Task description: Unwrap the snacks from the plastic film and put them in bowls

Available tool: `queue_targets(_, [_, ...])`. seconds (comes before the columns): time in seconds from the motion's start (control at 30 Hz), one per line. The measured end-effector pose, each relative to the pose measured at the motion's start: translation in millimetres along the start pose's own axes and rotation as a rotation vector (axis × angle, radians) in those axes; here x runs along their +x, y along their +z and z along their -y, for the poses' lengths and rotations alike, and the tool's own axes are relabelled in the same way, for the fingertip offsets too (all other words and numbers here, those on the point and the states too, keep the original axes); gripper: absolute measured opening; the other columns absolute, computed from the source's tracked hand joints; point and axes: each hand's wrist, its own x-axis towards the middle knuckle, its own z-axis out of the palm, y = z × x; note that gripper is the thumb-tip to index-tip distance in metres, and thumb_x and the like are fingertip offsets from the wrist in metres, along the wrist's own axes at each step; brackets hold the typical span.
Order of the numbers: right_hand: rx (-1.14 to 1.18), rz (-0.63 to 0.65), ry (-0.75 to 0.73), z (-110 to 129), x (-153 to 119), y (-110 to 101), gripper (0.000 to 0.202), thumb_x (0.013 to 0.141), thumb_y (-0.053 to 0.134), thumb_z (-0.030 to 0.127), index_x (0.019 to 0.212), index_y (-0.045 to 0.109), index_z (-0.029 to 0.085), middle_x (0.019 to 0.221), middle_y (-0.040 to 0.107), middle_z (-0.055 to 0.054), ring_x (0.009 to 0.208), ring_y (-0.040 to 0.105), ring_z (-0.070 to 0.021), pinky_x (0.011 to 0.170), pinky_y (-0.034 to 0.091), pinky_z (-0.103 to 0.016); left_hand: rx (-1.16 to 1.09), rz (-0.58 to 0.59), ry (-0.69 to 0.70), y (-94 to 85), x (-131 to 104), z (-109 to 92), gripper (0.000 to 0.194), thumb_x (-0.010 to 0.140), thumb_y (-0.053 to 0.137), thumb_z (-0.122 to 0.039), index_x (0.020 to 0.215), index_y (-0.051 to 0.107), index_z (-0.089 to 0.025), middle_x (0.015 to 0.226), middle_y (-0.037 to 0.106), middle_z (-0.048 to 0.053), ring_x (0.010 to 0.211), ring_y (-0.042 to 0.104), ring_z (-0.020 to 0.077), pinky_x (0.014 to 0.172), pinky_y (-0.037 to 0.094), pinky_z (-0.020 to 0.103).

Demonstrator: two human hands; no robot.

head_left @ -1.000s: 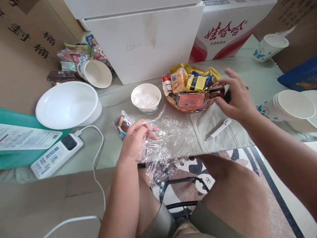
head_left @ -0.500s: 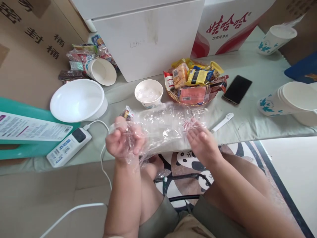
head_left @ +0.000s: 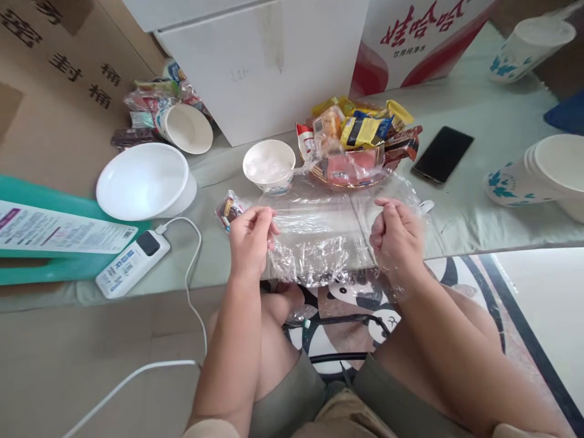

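Observation:
A clear plastic film [head_left: 314,225] is stretched between my two hands above the table's front edge. My left hand [head_left: 253,237] pinches its left side, fingers closed, beside a small wrapped snack [head_left: 228,210]. Closed in a fist, my right hand [head_left: 399,234] grips the right side, and some film hangs over that wrist. Behind the film stand a paper cup [head_left: 269,164] with clear plastic in it and a gold-rimmed plate [head_left: 333,181] heaped with wrapped snacks. The film's far edge overlaps the front of the plate.
To the left are a white bowl [head_left: 143,182], a tipped paper cup [head_left: 187,128], a power bank [head_left: 132,261] with a cable and a green container [head_left: 59,243]. On the right lie a phone [head_left: 443,155] and stacked paper cups [head_left: 524,182]. White boxes [head_left: 274,73] stand behind.
The crumpled film is now spread wider and flatter. My right hand has moved right and closed from open fingers. My left hand has turned and now pinches the film.

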Motion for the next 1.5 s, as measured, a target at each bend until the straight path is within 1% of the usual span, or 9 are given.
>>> queue_targets(0.13, [-0.140,0.004,-0.097,1,7,-18,0.025,0.091,0.068,0.049,0.091,0.065,0.024,0.052,0.049,0.007,0.038,0.041,-0.0082,0.035,0.029,-0.020,0.071,0.190,-0.075,-13.2,3,1,0.019,0.072,0.075,-0.036,0.071,0.069,-0.018,0.042,0.048,-0.005,0.037,0.039,0.0072,0.035,0.025,0.019])
queue_targets(0.27, [-0.189,0.154,-0.043,9,8,-23,0.031,0.086,0.071,0.052,0.081,0.066,0.022,0.050,0.049,0.005,0.036,0.039,-0.0082,0.035,0.027,-0.021,-0.151,0.375,-0.244,-9.8,5,0,0.033,0.067,0.080,-0.040,0.089,0.075,-0.017,0.088,0.077,0.008,0.075,0.071,0.0165,0.060,0.056,0.023])
queue_targets(0.37, [-0.193,0.247,0.055,13,6,-21,0.035,0.080,0.073,0.056,0.077,0.067,0.022,0.051,0.055,0.004,0.034,0.039,-0.0084,0.034,0.025,-0.022,-0.037,0.461,-0.435,2.1,5,4,0.035,0.071,0.080,-0.045,0.088,0.073,-0.015,0.084,0.078,0.010,0.064,0.072,0.0164,0.050,0.052,0.021])
queue_targets(0.63, [-0.724,0.204,-0.183,22,9,-38,0.026,0.085,0.065,0.041,0.072,0.073,0.020,0.055,0.062,0.000,0.050,0.054,-0.0137,0.046,0.035,-0.023,0.105,0.270,0.005,-10.3,2,5,0.041,0.082,0.074,-0.058,0.090,0.075,-0.018,0.041,0.056,-0.003,0.030,0.049,0.0102,0.032,0.032,0.019])
queue_targets(0.77, [-0.616,0.175,-0.250,23,8,-43,0.022,0.086,0.065,0.041,0.076,0.074,0.023,0.066,0.070,-0.001,0.058,0.062,-0.0175,0.053,0.044,-0.028,0.061,0.302,0.168,-23.0,-4,-4,0.030,0.077,0.080,-0.046,0.090,0.077,-0.019,0.042,0.058,-0.004,0.032,0.051,0.0101,0.036,0.039,0.020])
queue_targets(0.9, [-0.416,0.136,-0.282,22,10,-45,0.028,0.091,0.064,0.051,0.086,0.075,0.026,0.069,0.073,-0.002,0.065,0.067,-0.0200,0.061,0.050,-0.031,0.108,0.294,0.142,-23.5,-3,-2,0.015,0.070,0.081,-0.025,0.083,0.075,-0.018,0.052,0.066,-0.002,0.042,0.061,0.0117,0.043,0.049,0.021])
queue_targets(1.03, [-0.377,0.133,-0.251,17,18,-49,0.027,0.091,0.066,0.052,0.089,0.076,0.026,0.054,0.064,0.000,0.047,0.058,-0.0179,0.049,0.045,-0.030,-0.063,0.220,0.118,-20.7,4,2,0.017,0.074,0.080,-0.031,0.086,0.074,-0.020,0.053,0.066,-0.003,0.041,0.059,0.0118,0.041,0.047,0.022])
queue_targets(1.3, [-0.062,0.157,-0.120,18,22,-49,0.022,0.072,0.079,0.039,0.089,0.069,0.028,0.067,0.067,0.001,0.049,0.056,-0.0144,0.048,0.043,-0.028,-0.249,0.195,0.102,-24.4,11,-5,0.008,0.064,0.076,-0.021,0.066,0.069,-0.021,0.059,0.068,-0.001,0.047,0.061,0.0116,0.044,0.050,0.021])
queue_targets(1.5, [-0.018,0.144,-0.126,19,23,-48,0.041,0.060,0.087,0.036,0.095,0.068,0.027,0.076,0.068,0.002,0.054,0.057,-0.0116,0.048,0.046,-0.025,-0.232,0.242,-0.059,-31.9,16,-2,0.014,0.063,0.071,-0.021,0.057,0.058,-0.018,0.069,0.073,0.003,0.056,0.069,0.0130,0.056,0.058,0.024])
